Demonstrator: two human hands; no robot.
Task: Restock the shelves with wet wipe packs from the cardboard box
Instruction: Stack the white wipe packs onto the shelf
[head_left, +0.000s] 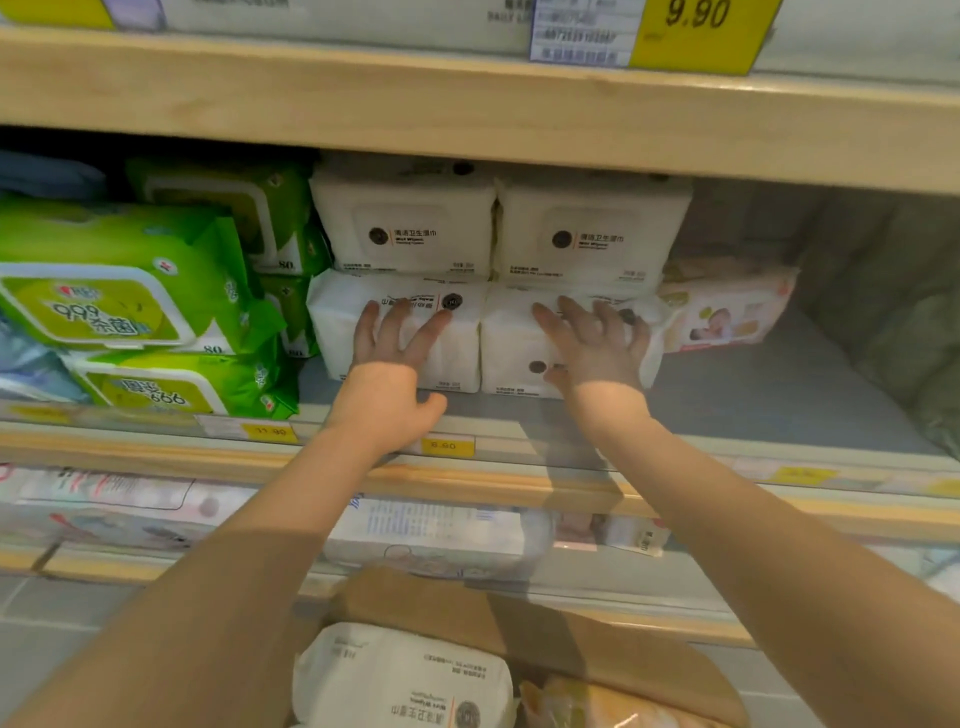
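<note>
White plastic wet wipe packs (400, 332) on wooden shelf (467, 467): left hand (387, 374) and right hand (597, 348) reach forward, fingers spread flat against them, grip wide open, holding nothing.

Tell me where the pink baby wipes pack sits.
Pink baby wipes pack: head view, middle shelf, right of the white packs, nearest the right hand.

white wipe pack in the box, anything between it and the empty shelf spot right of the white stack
Nothing visible blocks it. The white wipe pack lies uncovered in the cardboard box, and the bare shelf is open at the front.
</note>
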